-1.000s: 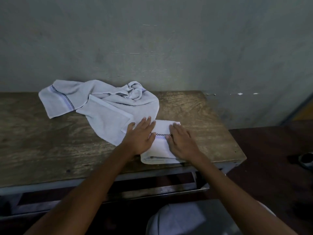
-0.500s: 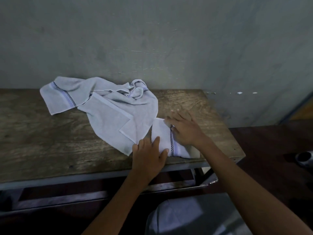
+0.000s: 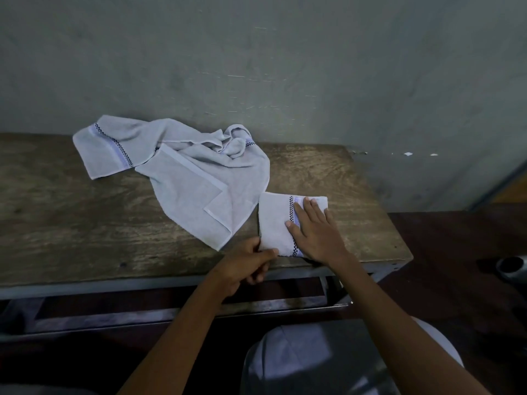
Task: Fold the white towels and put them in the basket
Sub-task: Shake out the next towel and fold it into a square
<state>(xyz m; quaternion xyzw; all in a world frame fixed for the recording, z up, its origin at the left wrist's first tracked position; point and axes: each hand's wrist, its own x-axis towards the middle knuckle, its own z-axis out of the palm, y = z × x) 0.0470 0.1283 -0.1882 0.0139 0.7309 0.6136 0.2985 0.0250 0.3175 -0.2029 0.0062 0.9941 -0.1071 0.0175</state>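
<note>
A small folded white towel with a checked stripe lies near the front right edge of the wooden table. My right hand lies flat on it with straight fingers. My left hand pinches the towel's near left corner at the table's front edge. A larger unfolded white towel is spread and bunched behind it, toward the wall. A pale rounded container, maybe the basket, sits low in front of me under my arms.
A grey wall stands right behind the table. The table's metal frame runs under the front edge. Dark floor lies to the right, with a dark round object at the far right edge.
The folded towel has turned a quarter, so its stripe now runs front to back. My left hand slid back to the near corner and took hold of it; my right hand moved onto the towel's right half.
</note>
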